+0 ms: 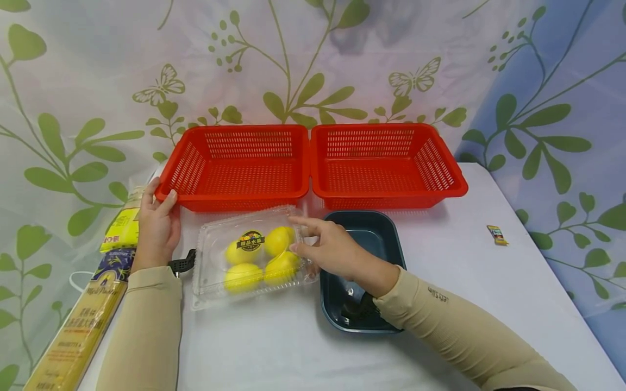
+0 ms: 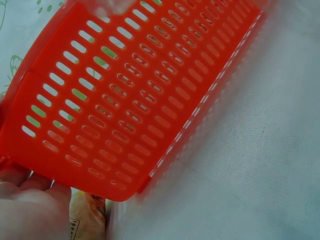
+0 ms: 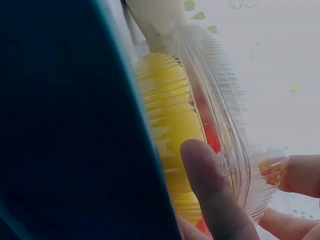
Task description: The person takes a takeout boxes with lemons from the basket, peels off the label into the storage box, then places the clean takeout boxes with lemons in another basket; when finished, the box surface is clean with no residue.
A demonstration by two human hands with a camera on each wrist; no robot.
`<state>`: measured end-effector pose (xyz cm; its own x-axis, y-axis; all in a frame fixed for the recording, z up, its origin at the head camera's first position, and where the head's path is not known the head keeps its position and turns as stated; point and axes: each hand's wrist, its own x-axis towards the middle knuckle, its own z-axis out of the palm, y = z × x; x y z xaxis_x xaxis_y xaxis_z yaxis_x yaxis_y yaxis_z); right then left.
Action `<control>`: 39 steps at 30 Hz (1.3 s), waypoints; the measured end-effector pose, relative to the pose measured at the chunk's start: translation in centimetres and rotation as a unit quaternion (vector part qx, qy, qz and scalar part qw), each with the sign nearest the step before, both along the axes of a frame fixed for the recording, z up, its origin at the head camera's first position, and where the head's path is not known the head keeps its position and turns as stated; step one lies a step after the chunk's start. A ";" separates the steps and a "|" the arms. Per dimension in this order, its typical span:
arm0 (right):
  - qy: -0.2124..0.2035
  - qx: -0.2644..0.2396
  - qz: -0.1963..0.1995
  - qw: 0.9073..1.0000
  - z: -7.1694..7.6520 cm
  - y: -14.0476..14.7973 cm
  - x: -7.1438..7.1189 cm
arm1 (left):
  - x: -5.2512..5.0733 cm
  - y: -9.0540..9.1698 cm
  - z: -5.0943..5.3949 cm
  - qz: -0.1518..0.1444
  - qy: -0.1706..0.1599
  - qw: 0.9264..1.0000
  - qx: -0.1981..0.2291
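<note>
My left hand [image 1: 160, 231] grips the front left corner of the left red plastic basket [image 1: 239, 203]; in the left wrist view its fingers [image 2: 35, 186] reach under the rim. A clear plastic clamshell box [image 1: 211, 269] with a dark label lies in front of that basket, its lid down over several yellow fruits [image 1: 243, 278] that look like lemons. My right hand [image 1: 339, 251] holds the box's right end. In the right wrist view the thumb [image 3: 205, 170] lies on one side of the clear plastic and the other fingers on the far side.
A second red basket [image 1: 386, 202] stands at the right of the first. The dark blue tray [image 1: 329, 304] sits under my right wrist. At the left lie a spaghetti packet [image 1: 80, 331] and a yellow packet [image 1: 122, 228]. One small wrapped snack [image 1: 497, 235] lies at the right.
</note>
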<state>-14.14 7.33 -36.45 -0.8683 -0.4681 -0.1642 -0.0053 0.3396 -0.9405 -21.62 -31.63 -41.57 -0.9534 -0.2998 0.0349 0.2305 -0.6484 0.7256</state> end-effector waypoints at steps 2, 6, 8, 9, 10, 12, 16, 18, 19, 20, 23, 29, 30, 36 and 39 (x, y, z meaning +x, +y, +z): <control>0.000 0.002 0.002 1.000 -0.1 0.0 0.0 | 0.0 0.1 0.1 0.000 -0.004 1.000 -0.003; 0.000 0.000 0.005 1.000 -0.2 0.0 0.1 | 0.1 0.2 0.2 0.003 -0.008 1.000 -0.009; 0.002 0.001 0.007 1.000 -0.2 0.0 0.1 | 0.1 0.2 0.2 0.004 -0.007 1.000 -0.014; 0.001 -0.001 0.007 1.000 -0.2 0.0 0.1 | 0.1 0.2 0.2 0.004 -0.006 1.000 -0.014; 0.001 -0.004 0.009 1.000 -0.2 -0.1 0.1 | 0.1 0.2 0.2 0.004 -0.005 1.000 -0.014; -0.004 -0.008 0.013 1.000 -0.3 -0.1 0.1 | 0.1 0.2 0.2 0.004 -0.004 1.000 -0.013; -0.028 -0.017 0.039 0.999 -0.4 -0.1 0.1 | 0.1 0.2 0.1 0.006 0.000 1.000 -0.009; -0.039 -0.018 0.054 0.998 -0.4 -0.1 0.2 | 0.1 0.2 0.1 0.006 0.000 1.000 -0.009; -0.042 -0.019 0.061 0.997 -0.4 0.0 0.1 | 0.1 0.2 0.1 0.006 0.000 1.000 -0.009; -0.044 -0.020 0.067 0.997 -0.4 0.0 0.1 | 0.1 0.2 0.0 0.007 -0.002 1.000 -0.011; -0.046 -0.020 0.076 0.996 -0.4 0.1 0.1 | 0.1 0.2 0.0 0.007 -0.003 1.000 -0.012; -0.059 -0.028 0.085 0.994 -0.2 0.2 0.1 | 0.0 0.1 0.0 0.007 -0.006 1.000 -0.016; -0.059 -0.026 0.085 0.994 -0.1 0.2 0.1 | 0.0 0.1 0.0 0.007 -0.008 1.000 -0.017; -0.056 -0.020 0.073 0.996 0.0 0.0 0.0 | 0.0 0.0 -0.1 0.005 -0.009 1.000 -0.018; -0.052 -0.018 0.069 0.996 -0.1 0.0 0.0 | 0.0 0.1 -0.1 0.006 -0.008 1.000 -0.022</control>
<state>-14.12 7.29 -36.50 -0.7740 -0.5896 -0.2307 0.0479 0.3087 -0.9499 -21.62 -31.58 -41.64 -0.9505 -0.3090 0.0331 0.2257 -0.6133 0.7570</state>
